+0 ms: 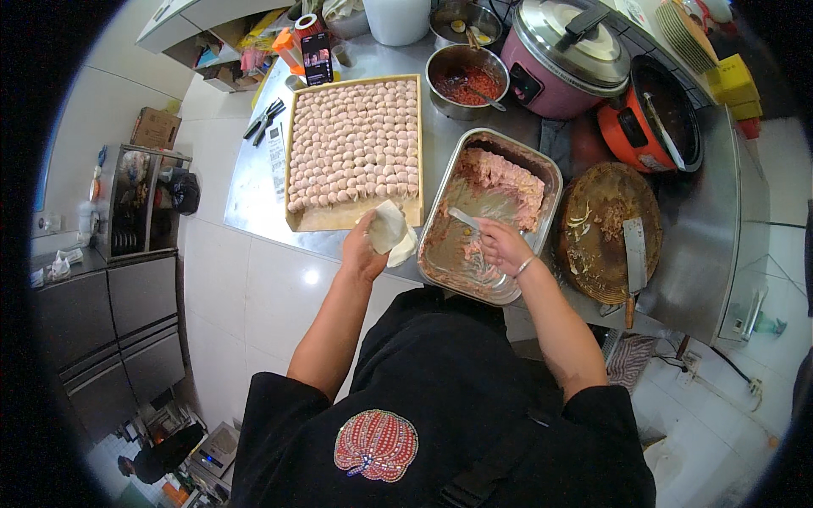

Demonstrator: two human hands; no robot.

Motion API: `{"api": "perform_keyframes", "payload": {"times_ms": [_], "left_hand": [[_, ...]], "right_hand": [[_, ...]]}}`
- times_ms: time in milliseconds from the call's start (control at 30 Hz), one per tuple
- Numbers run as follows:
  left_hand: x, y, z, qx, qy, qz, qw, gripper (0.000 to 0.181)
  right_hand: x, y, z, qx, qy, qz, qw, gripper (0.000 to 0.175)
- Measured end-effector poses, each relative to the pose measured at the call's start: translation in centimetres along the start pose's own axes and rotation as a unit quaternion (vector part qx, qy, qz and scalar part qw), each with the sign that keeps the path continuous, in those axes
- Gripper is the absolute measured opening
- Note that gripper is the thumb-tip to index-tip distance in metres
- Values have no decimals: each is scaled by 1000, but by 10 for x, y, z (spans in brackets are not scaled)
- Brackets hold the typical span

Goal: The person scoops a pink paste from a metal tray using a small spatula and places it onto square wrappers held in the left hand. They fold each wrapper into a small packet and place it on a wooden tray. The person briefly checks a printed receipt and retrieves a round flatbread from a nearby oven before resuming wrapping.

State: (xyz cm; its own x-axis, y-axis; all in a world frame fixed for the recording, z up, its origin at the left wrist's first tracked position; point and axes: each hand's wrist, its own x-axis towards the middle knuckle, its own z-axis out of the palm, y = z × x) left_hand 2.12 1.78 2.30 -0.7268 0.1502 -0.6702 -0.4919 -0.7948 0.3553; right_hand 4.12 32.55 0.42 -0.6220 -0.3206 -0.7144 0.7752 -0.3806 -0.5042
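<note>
My left hand (366, 247) holds thin, pale dough wrappers (389, 230) at the near edge of a wooden tray (317, 221). Rows of small filled dumplings (356, 136) cover most of that tray. In my right hand (503, 246) is a flat spreading stick (463, 218), its tip over a rectangular steel pan (557, 190). Pink minced meat (508, 181) is heaped along the pan's far and right sides, with smears on the bottom. More folded wrappers (404, 249) lie just right of my left hand.
A round wooden chopping board (591, 254) with a cleaver (635, 254) lies right of the pan. Behind stand a steel bowl of red sauce (467, 82), a pink rice cooker (552, 82) and an orange pot (629, 136). A phone (317, 58) and black-handled tongs (264, 122) are at the left. A person (162, 454) is far off.
</note>
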Motion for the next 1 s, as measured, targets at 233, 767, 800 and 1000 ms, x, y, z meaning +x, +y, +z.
{"api": "perform_keyframes", "payload": {"times_ms": [233,767,800,1000], "left_hand": [[4,-40,56,40,-57,-50,996,47],[3,-55,91,26,-83,-60,994,43],[2,-57,91,12,-90,-66,994,44],[-17,-48,100,84,-199,-26,976,44]], "right_hand": [[-67,-1,31,-63,-23,-76,995,40],[-125,-5,72,-609,146,-409,663,43],[-119,-3,75,-638,154,-397,641,43],[-120,7,72,-614,143,-435,643,45]]}}
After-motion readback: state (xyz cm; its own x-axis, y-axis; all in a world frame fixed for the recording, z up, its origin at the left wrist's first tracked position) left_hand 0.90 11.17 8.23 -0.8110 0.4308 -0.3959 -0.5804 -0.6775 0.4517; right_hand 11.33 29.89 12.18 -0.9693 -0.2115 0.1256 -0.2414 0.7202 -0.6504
